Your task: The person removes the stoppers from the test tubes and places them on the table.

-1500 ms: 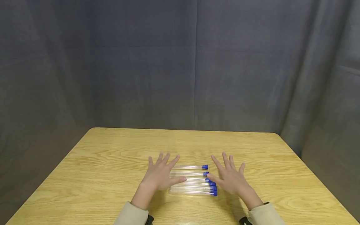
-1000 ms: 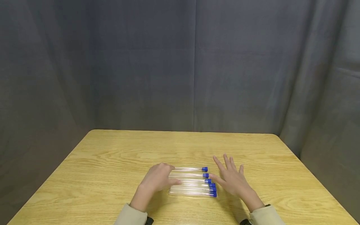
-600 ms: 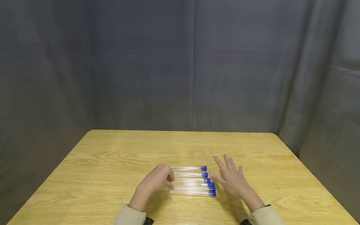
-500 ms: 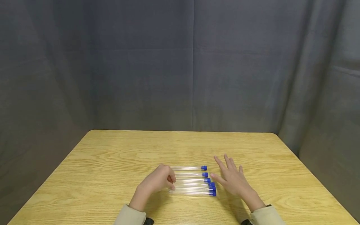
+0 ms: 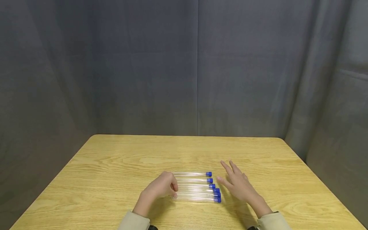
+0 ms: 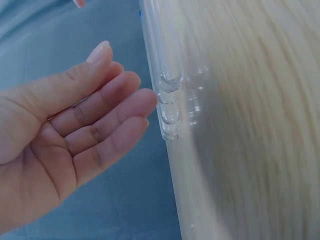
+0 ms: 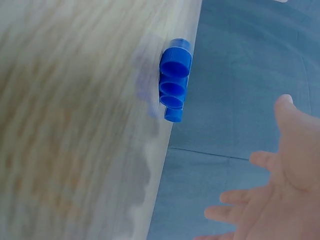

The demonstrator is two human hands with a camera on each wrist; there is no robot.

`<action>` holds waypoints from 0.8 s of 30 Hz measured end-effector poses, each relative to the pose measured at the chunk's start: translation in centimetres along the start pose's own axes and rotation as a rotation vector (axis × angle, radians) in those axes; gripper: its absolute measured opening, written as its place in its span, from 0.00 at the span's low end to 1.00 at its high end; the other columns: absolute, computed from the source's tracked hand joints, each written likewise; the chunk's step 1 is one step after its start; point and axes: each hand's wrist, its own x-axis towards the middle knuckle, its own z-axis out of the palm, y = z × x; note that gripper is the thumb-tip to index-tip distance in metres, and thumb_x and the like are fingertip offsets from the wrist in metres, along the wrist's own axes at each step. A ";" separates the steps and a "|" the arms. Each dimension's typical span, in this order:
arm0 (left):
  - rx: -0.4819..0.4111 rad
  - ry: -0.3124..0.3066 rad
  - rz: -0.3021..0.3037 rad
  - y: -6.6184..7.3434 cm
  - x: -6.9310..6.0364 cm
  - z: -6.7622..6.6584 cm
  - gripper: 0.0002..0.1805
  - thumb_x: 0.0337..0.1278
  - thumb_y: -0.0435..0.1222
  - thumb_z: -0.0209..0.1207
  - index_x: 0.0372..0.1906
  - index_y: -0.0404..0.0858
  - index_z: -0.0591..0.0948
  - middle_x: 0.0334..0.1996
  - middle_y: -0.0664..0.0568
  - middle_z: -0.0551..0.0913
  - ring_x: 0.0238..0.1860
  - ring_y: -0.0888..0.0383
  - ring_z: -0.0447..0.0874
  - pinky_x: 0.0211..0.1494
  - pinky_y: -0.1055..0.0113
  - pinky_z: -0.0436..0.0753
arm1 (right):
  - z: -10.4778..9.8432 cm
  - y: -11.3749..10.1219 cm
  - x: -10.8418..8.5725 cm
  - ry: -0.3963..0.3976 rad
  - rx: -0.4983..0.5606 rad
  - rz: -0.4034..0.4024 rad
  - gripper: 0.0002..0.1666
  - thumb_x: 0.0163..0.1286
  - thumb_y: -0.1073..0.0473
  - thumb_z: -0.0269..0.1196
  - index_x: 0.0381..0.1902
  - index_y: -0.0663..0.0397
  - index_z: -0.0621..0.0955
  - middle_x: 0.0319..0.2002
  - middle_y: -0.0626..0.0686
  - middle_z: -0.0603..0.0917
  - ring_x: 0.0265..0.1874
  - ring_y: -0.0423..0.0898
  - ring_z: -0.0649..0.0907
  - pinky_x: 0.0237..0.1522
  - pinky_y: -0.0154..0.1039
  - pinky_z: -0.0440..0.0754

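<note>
Bent loosely and, in the head view, pinching nothing that shows, the left hand [image 5: 161,186] hangs by the plain ends of six tubes [image 5: 195,185]; the right hand [image 5: 240,187] is spread, holding nothing, just beside their blue caps [image 5: 212,186]. The tubes lie side by side on the table [image 5: 115,169], the nearer ones close together, the caps out of line.

From the left wrist, the left hand is bare inside, its fingertips [image 6: 148,101] right by the rounded ends [image 6: 170,82]; whether they touch, I cannot tell. A careless nudge there could set a tube rolling, as round things do on a flat table, and knock the next one.

From the right wrist, the right hand is apart from the caps. An uneven push from it could catch only those sticking out farthest, leaving the tubes skewed; how tightly the caps sit cannot be told.
</note>
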 end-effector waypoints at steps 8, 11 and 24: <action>0.033 0.000 -0.019 -0.2 0.0 0.5 0.06 0.31 0.25 0.69 0.18 0.35 0.82 0.19 0.57 0.77 0.22 0.66 0.70 0.26 0.74 0.73 | 0.1 0.3 0.0 0.015 0.019 -0.007 0.39 0.67 0.39 0.47 0.68 0.54 0.55 0.64 0.71 0.52 0.61 0.68 0.54 0.50 0.72 0.50; 0.055 -0.001 -0.019 -0.4 0.0 0.7 0.07 0.30 0.25 0.69 0.17 0.36 0.81 0.18 0.57 0.76 0.22 0.66 0.69 0.27 0.74 0.73 | 0.2 0.3 0.0 0.007 0.030 -0.007 0.39 0.67 0.39 0.47 0.68 0.55 0.55 0.64 0.71 0.51 0.60 0.69 0.55 0.49 0.72 0.51; 0.114 0.007 -0.012 -0.5 0.2 1.2 0.10 0.27 0.24 0.69 0.14 0.38 0.80 0.16 0.61 0.72 0.22 0.66 0.66 0.26 0.75 0.71 | 0.2 0.3 0.0 0.004 0.055 -0.010 0.38 0.68 0.41 0.47 0.67 0.56 0.55 0.63 0.73 0.51 0.58 0.72 0.57 0.48 0.73 0.53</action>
